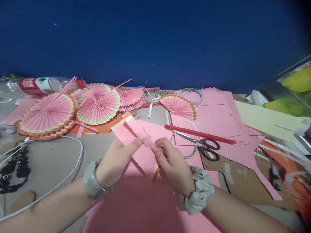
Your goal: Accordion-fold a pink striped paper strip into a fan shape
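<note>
My left hand (119,158) grips a folded piece of pink paper (138,152), thumb on top. Yellow and orange bands edge this paper at both ends. My right hand (168,158) is closed in a pinch at the paper's right side, on a small translucent strip (147,141) that looks like clear tape. The strip lies over the paper's upper face, close to my left thumb. Beneath both hands spreads a large pink sheet (145,207). Just right of my right hand are black-handled scissors (199,142) and a tape roll (191,153), partly covered.
Pleated paper rosettes (47,111) and a pleated fan (178,106) lie at the back. A plastic bottle (41,85) lies behind them. Near the scissors is a red stick (201,134). A white cable (79,161) and black beads (17,168) are at left, cardboard (233,178) at right.
</note>
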Tool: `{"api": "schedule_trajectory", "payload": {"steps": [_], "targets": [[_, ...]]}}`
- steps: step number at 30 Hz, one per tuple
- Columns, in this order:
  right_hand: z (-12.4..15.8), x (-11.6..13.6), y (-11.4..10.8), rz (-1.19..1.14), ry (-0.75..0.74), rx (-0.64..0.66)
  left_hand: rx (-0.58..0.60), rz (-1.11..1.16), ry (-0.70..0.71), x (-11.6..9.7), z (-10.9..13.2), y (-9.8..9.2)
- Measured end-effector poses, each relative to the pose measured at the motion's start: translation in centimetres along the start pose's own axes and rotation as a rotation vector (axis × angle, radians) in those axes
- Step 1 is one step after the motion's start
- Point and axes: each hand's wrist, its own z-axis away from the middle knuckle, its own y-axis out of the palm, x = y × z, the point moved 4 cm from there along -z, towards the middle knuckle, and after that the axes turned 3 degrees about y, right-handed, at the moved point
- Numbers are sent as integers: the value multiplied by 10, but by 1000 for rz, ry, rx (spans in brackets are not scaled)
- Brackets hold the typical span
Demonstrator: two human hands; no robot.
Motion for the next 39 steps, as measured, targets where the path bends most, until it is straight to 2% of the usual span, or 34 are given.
{"api": "schedule_trajectory", "payload": {"steps": [3, 5, 7, 8, 11, 12, 13, 15, 21, 29, 39], "targets": [[-2, 2, -6, -27, 2, 63, -148, -107, 91, -15, -14, -28], [-2, 9, -15, 44, -2, 142, -199, -146, 127, -22, -23, -46], [-1, 17, -24, 235, -24, 249, -257, -426, 315, -36, -26, -58], [-1, 21, -29, 333, -51, 278, -152, -603, 362, -40, -28, -56], [-2, 28, -37, 484, -201, 322, 464, -875, 296, -30, -22, -31], [-3, 28, -37, 501, -249, 330, 599, -931, 268, -25, -18, -24], [-4, 25, -35, 511, -289, 335, 684, -974, 248, -19, -14, -17], [-7, 18, -30, 522, -346, 319, 757, -1005, 236, -10, -11, -9], [-12, -5, -26, 397, -355, 217, 690, -1072, 315, 5, -18, -10], [-10, -9, -28, 344, -372, 173, 699, -1036, 407, 4, -19, -17], [-9, -9, -31, 320, -381, 178, 754, -992, 317, 0, -21, -27]]}}
